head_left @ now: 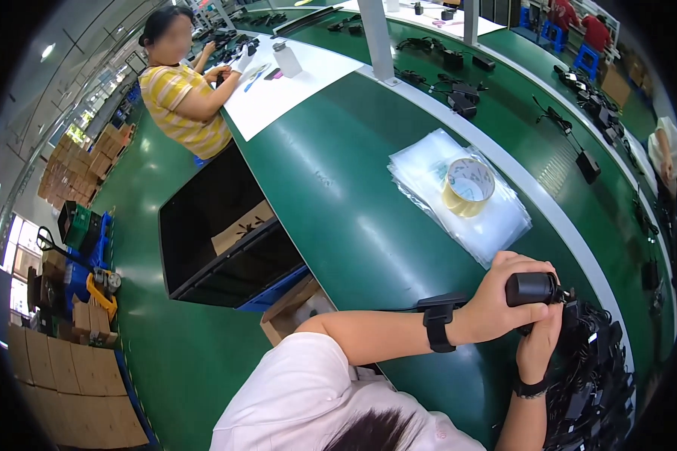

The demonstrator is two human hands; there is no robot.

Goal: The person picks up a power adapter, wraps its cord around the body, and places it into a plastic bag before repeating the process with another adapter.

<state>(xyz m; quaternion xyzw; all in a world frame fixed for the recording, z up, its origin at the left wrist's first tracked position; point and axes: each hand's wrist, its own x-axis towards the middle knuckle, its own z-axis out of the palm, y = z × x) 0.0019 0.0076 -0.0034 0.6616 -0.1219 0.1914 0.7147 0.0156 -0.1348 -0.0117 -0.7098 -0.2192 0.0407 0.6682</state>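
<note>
My left hand is wrapped round a black power adapter, with the thumb along its lower side. Close below it, my right hand is closed against the adapter's right end, its fingers partly hidden. Under and beyond my hands lies a heap of black adapters with coiled cables, filling the right end of the green bench. Just beyond my left hand are stacked clear plastic bags, with a roll of clear tape on top.
A large black bin stands against the bench's left side, with an open cardboard box beside it. A co-worker in a yellow striped shirt works at the far left. Beyond the pale rail, more adapters lie on a green surface.
</note>
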